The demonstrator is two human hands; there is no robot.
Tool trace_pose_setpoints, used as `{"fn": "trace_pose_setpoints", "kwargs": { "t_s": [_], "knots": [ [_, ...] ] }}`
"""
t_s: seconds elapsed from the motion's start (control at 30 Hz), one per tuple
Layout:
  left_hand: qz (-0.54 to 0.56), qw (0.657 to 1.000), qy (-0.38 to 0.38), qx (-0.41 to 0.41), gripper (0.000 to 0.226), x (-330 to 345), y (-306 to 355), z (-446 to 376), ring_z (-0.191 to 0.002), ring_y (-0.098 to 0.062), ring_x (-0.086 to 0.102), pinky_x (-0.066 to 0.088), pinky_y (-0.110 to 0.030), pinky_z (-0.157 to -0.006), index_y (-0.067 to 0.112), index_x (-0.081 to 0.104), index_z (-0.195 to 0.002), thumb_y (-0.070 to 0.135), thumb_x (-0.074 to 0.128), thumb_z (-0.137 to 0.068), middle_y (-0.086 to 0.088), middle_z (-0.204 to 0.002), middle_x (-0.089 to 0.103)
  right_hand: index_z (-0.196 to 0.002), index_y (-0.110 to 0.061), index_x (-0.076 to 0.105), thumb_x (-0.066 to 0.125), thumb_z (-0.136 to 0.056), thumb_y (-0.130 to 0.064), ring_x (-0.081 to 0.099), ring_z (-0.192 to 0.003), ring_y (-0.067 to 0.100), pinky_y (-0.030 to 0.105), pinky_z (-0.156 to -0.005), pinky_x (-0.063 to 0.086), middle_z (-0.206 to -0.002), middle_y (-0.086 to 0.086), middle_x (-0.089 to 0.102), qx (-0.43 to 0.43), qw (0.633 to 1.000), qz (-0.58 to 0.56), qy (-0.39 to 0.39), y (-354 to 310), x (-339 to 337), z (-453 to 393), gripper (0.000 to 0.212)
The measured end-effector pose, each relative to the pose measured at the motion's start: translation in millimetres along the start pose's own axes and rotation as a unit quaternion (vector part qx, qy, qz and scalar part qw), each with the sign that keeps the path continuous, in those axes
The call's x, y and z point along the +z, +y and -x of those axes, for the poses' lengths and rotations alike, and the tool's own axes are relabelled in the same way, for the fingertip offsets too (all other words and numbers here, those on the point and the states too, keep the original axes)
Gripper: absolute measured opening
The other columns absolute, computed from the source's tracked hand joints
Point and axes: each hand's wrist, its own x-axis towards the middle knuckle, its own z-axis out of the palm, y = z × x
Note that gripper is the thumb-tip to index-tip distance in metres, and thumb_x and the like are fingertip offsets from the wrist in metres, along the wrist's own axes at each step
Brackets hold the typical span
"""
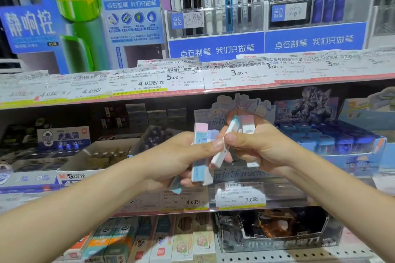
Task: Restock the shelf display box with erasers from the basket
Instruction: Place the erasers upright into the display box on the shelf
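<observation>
Mid-restock: our left hand [171, 156] grips several pastel pink-and-blue sleeved block erasers [199, 151]; our right hand [254, 145] pinches more. Next: lower them into the cartoon-printed cardboard display box [241, 174] behind.

Our hands hide most of the display box [245, 111]; we cannot read the blurred price tags [239, 197].

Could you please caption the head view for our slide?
Both hands, left and right, hold pastel erasers before the character display box.
</observation>
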Motion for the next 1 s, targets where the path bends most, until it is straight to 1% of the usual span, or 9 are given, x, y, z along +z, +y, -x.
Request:
{"fn": "trace_pose_setpoints", "kwargs": {
  "t_s": [0.07,0.23,0.33,0.43,0.53,0.63,0.73,0.9,1.0],
  "knots": [
    [-0.021,1.0,0.013,0.011,0.025,0,-2,0,-0.039,-0.006,0.037,0.029,-0.014,-0.034,0.019,0.068,-0.079,0.041,0.059,-0.082,0.0,-0.062,0.054,-0.076,-0.008,0.063,0.078,-0.058,-0.008,0.047,-0.036,0.002,0.01,-0.033,0.03,-0.047,-0.005,0.059,0.001,1.0,-0.005,0.031,0,2,3,0.023],
    [-0.153,0.98,0.085,0.093,0.029,3,-7,-2,-0.055,-0.009,0.037,0.03,-0.016,-0.053,0.019,0.056,-0.066,0.038,0.057,-0.088,0.01,-0.058,0.044,-0.086,-0.012,0.061,0.065,-0.08,-0.017,0.032,-0.033,0.004,0.012,-0.034,0.023,-0.04,-0.01,0.045,-0.028,0.992,0.068,0.107,-2,8,6,0.008],
    [-0.218,0.961,0.104,0.137,0.035,7,-9,-5,-0.055,-0.008,0.036,0.03,-0.019,-0.054,0.003,0.053,-0.069,0.03,0.052,-0.092,-0.004,-0.061,0.043,-0.097,-0.005,0.059,0.067,-0.079,-0.013,0.034,-0.033,0.008,0.015,-0.036,0.026,-0.047,-0.004,0.051,-0.041,0.976,0.124,0.174,1,10,2,0.022],
    [-0.269,0.943,0.117,0.156,0.039,9,-11,-5,-0.06,-0.026,0.041,0.032,-0.036,-0.058,-0.001,0.057,-0.074,0.036,0.049,-0.087,-0.024,-0.067,0.051,-0.092,-0.007,0.062,0.064,-0.08,-0.005,0.035,-0.033,0.009,0.015,-0.035,0.027,-0.05,0.005,0.049,-0.043,0.964,0.184,0.189,1,10,-1,0.013],
    [-0.314,0.924,0.156,0.15,0.04,4,-11,-2,-0.059,-0.024,0.046,0.035,-0.036,-0.058,-0.001,0.059,-0.073,0.036,0.049,-0.084,-0.024,-0.068,0.057,-0.092,-0.011,0.062,0.062,-0.08,-0.002,0.036,-0.033,0.009,0.014,-0.036,0.028,-0.051,0.006,0.05,-0.056,0.955,0.21,0.201,-1,3,-3,0.016],
    [-0.372,0.898,0.194,0.132,0.028,-1,-9,4,-0.054,-0.01,0.035,0.03,-0.031,-0.056,0.008,0.044,-0.065,0.028,0.049,-0.085,-0.001,-0.056,0.04,-0.099,-0.012,0.059,0.062,-0.082,-0.002,0.034,-0.033,0.007,0.013,-0.037,0.029,-0.056,0.003,0.049,-0.081,0.954,0.211,0.197,0,-4,-4,0.02],
    [-0.422,0.882,0.188,0.09,0.031,-2,-5,7,-0.053,-0.01,0.03,0.027,-0.029,-0.055,0.017,0.035,-0.061,0.022,0.051,-0.087,0.004,-0.058,0.035,-0.092,-0.018,0.057,0.063,-0.082,-0.004,0.035,-0.034,0.004,0.014,-0.038,0.031,-0.064,0.007,0.052,-0.093,0.95,0.243,0.173,5,-7,-6,0.018],
    [-0.418,0.896,0.148,0.037,0.019,-5,-7,7,-0.052,-0.008,0.03,0.027,-0.026,-0.056,-0.002,0.049,-0.077,0.013,0.051,-0.088,-0.006,-0.063,0.04,-0.087,-0.018,0.055,0.063,-0.082,-0.004,0.049,-0.041,-0.003,0.004,-0.044,0.033,-0.063,-0.007,0.054,-0.104,0.945,0.271,0.15,12,-4,-8,0.017],
    [-0.418,0.897,0.138,0.039,0.006,-7,-5,8,-0.044,-0.006,0.031,0.027,-0.019,-0.046,0.009,0.048,-0.083,0.012,0.05,-0.088,0.007,-0.049,0.034,-0.088,-0.019,0.056,0.064,-0.082,-0.006,0.049,-0.044,-0.004,0.004,-0.046,0.033,-0.064,0.0,0.05,-0.108,0.94,0.29,0.142,13,-6,-8,0.017]
  ]
}}
